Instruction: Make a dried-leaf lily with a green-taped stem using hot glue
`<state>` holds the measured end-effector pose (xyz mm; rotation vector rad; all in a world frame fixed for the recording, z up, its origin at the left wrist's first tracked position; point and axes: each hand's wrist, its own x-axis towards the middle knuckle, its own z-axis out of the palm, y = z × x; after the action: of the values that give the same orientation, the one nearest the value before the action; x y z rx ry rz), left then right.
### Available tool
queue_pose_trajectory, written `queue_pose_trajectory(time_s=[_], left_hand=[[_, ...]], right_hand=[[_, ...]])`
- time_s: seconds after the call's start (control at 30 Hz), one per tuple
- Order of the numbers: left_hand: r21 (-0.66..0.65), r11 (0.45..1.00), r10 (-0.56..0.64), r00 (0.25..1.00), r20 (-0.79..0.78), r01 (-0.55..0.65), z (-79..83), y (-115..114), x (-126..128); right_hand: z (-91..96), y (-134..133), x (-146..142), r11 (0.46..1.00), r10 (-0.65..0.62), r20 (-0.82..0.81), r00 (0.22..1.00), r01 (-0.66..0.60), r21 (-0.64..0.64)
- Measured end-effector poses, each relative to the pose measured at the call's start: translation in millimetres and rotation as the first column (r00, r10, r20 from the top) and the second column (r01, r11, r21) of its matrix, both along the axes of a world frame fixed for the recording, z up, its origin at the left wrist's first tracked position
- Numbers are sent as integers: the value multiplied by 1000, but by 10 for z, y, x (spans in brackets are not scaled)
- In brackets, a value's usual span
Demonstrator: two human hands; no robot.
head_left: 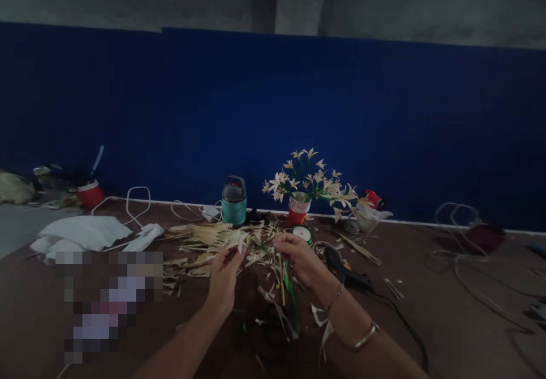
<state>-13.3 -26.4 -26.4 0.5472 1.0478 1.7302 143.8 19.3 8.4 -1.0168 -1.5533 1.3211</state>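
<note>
The pale flower (pixel 242 241) is at the fingertips of the left hand (pixel 225 268), pinched there. It looks light, dry and easily torn, so its base seems the safest hold. Its long axis seems to run sideways toward the right hand (pixel 298 259), though blur hides which end leads. That hand's fingers are narrowed, their grip unclear. Beyond the left hand lie dry husks (pixel 205 234).

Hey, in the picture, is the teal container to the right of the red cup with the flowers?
No, the teal container stands to the left of the red cup holding the flowers.
</note>
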Motion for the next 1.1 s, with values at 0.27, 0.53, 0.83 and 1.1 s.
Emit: queue_pose_trajectory(time_s=[0.27,0.53,0.83,1.1], left_hand=[[-56,952,-285,937,199,302,39,-153,147],[-13,919,-371,879,301,393,-21,-134,158],[-41,887,-432,857,281,460,-25,-169,155],[-111,877,-442,876,191,467,9,-132,110]], right_hand=[[-131,-121,-125,989,-123,-257,959,97,-111],[-175,-261,-164,983,-148,-301,942,107,-149],[-187,-317,-137,982,-185,-249,951,169,-88],[-106,-274,92,981,-96,135,986,70,182]])
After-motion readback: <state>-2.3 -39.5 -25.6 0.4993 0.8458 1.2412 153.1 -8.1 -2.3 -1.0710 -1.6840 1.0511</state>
